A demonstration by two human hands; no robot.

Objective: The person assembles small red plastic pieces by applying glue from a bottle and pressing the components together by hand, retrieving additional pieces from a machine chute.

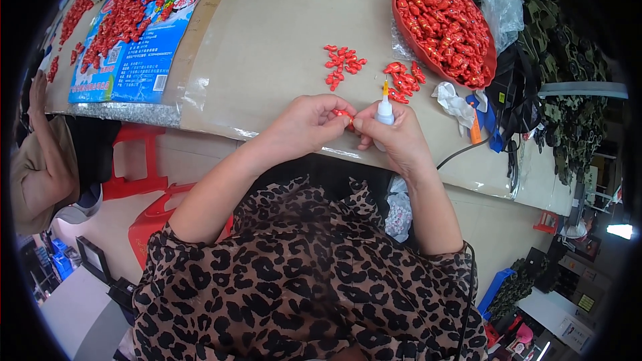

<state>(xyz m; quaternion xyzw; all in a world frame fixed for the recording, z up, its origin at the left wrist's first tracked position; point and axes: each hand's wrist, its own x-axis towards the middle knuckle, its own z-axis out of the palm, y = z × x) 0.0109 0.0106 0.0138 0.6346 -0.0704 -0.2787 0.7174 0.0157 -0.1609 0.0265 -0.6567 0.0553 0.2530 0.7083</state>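
At the table's near edge, my left hand (309,120) pinches a small shiny red figurine (342,113) between thumb and fingers. The thumb and forefinger of my right hand (401,137) meet at the same piece. Tucked in my right hand is a small white glue bottle (384,111), its yellow nozzle pointing up and away from me. Just beyond my hands lie two loose groups of similar red figurines, one group (344,65) straight ahead and another group (403,82) beside the nozzle. Their exact shape is too small to make out.
A red scalloped tray (493,65) heaped with red pieces stands at the far right. Nearby are crumpled tissue (457,103), an orange-handled tool (475,129) and a black cable (461,152). On the left, a blue printed cardboard sheet (144,70) carries more pieces; another person's arm (50,137) rests beyond it.
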